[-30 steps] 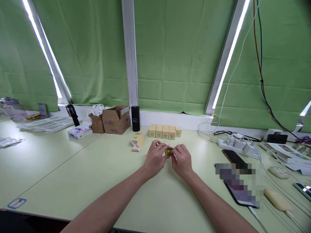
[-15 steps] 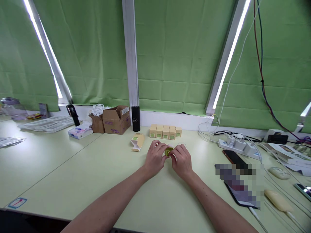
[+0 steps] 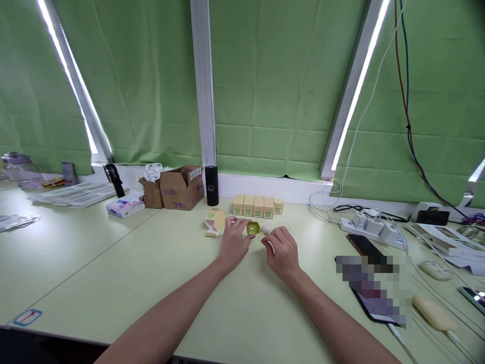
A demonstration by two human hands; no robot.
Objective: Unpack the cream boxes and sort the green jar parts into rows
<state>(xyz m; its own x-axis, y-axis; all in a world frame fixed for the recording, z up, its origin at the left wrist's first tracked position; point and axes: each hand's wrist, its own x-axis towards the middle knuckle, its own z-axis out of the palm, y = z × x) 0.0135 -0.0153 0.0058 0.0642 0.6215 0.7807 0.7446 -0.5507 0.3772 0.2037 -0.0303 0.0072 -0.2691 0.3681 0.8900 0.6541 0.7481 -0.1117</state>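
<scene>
Left hand (image 3: 233, 241) pinched on small green case (image 3: 253, 228), right hand (image 3: 281, 249) closed on white piece (image 3: 266, 230) beside it; probably mid-assembly, next needing careful alignment before open carton (image 3: 214, 221)

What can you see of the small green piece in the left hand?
The small green piece is olive-green, rounded and glossy, plastic by the look, with a shallow hollow face turned up toward the camera. The left hand pinches it by its left edge, just above the table. The right hand is apart from it. Finer detail is too small to tell.
</scene>
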